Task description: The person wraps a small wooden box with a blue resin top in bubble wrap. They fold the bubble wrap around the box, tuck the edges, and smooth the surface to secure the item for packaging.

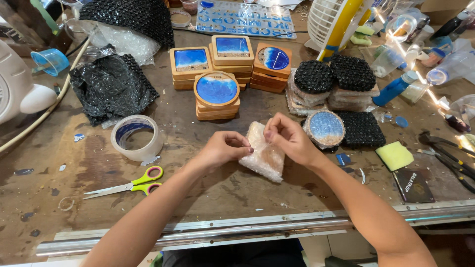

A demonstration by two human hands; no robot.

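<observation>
Two hands meet over a small bubble-wrapped bundle (263,153) near the middle of the worktop (208,193). The left hand (222,148) pinches its left edge while the right hand (287,138) pinches the top fold, both closed on the wrap. Wrapping looks to be the step in hand; sealing would seem to call for the tape roll (137,138) and scissors (129,186) lying to the left. Behind stand stacks of wooden coasters with blue resin (217,94), and to the right wrapped ones under black mesh (336,81).
</observation>
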